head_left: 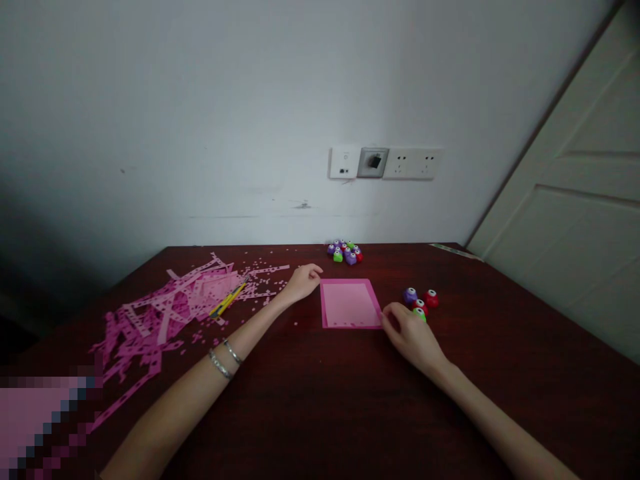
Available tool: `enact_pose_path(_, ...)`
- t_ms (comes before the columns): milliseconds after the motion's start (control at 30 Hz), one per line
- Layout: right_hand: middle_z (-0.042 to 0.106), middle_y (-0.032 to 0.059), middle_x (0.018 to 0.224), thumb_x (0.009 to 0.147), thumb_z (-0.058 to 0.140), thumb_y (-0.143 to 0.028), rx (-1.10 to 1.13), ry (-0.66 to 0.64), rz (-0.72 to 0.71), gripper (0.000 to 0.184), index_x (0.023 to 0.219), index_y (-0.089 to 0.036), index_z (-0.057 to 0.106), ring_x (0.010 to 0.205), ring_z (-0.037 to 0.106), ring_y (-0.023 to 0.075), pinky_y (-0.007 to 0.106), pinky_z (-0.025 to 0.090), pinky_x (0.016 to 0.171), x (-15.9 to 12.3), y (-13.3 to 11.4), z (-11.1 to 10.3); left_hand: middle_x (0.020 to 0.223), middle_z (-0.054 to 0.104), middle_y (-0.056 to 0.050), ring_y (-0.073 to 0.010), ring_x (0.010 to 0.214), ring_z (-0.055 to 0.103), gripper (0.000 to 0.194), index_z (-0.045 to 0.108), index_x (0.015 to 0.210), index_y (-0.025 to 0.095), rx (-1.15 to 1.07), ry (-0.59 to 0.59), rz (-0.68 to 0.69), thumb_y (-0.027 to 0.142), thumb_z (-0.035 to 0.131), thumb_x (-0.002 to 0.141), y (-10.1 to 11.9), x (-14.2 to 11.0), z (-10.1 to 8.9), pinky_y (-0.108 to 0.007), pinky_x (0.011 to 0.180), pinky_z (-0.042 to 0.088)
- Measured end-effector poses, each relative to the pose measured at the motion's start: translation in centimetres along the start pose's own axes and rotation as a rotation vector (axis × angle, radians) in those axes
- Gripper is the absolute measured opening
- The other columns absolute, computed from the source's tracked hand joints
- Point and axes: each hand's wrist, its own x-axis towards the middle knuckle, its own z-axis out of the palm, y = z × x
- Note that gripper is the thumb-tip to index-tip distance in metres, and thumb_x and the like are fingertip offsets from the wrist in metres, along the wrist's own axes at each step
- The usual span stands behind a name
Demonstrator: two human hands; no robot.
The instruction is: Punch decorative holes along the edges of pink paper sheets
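A sheet of light pink paper [351, 305] lies flat on the table, over a darker pink sheet [324, 313] that shows as a border round it. A row of small marks runs along its near edge. My left hand [303, 283] is at the far left corner, its fingers curled in at the paper's edge. At the near right corner, my right hand [414, 335] pinches the edge between thumb and fingers. Just beyond the right hand sit several craft punches, among them a purple one [411, 295] and a red one [431, 298]; a green one [420, 313] is partly hidden by the hand.
Pink punched paper strips [170, 303] and small bits are heaped on the left, with a yellow cutter or pen [229, 300] on top. More craft punches [345, 252] cluster at the table's back edge. A thin strip [457, 251] lies back right. Wall sockets [413, 164] are behind.
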Motion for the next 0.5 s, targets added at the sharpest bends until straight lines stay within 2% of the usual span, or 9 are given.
enact_pose_path(133, 0.054, 0.0012, 0.067, 0.086, 0.036, -0.03, 0.062, -0.022, 0.05, 0.018, 0.074, -0.02, 0.044, 0.057, 0.049, 0.0146, 0.025, 0.035, 0.056, -0.1, 0.4, 1.0, 0.08, 0.066, -0.005, -0.0148, 0.076, 0.06, 0.027, 0.061, 0.096, 0.012, 0.014, 0.094, -0.017, 0.011, 0.053, 0.071, -0.5, 1.5, 0.5, -0.026, 0.072, 0.046)
enact_pose_path(300, 0.056, 0.0025, 0.07, 0.086, 0.035, -0.031, 0.07, -0.043, 0.041, 0.018, 0.074, -0.02, 0.043, 0.058, 0.048, 0.0148, 0.025, 0.033, 0.054, -0.2, 0.2, 1.0, 0.085, 0.066, -0.007, -0.016, 0.078, 0.06, 0.022, 0.063, 0.091, 0.012, 0.067, 0.043, -0.074, 0.019, 0.061, 0.071, -1.4, 5.4, 1.9, -0.026, 0.073, 0.045)
enact_pose_path(500, 0.053, 0.0015, 0.064, 0.086, 0.035, -0.03, 0.074, -0.065, 0.028, 0.019, 0.072, -0.02, 0.043, 0.055, 0.047, 0.0143, 0.025, 0.032, 0.053, -0.1, 0.2, 0.9, 0.083, 0.064, -0.005, -0.0159, 0.075, 0.058, 0.032, 0.063, 0.095, 0.011, 0.086, -0.003, -0.063, 0.028, 0.068, 0.068, -2.7, 10.4, 3.1, -0.026, 0.07, 0.043)
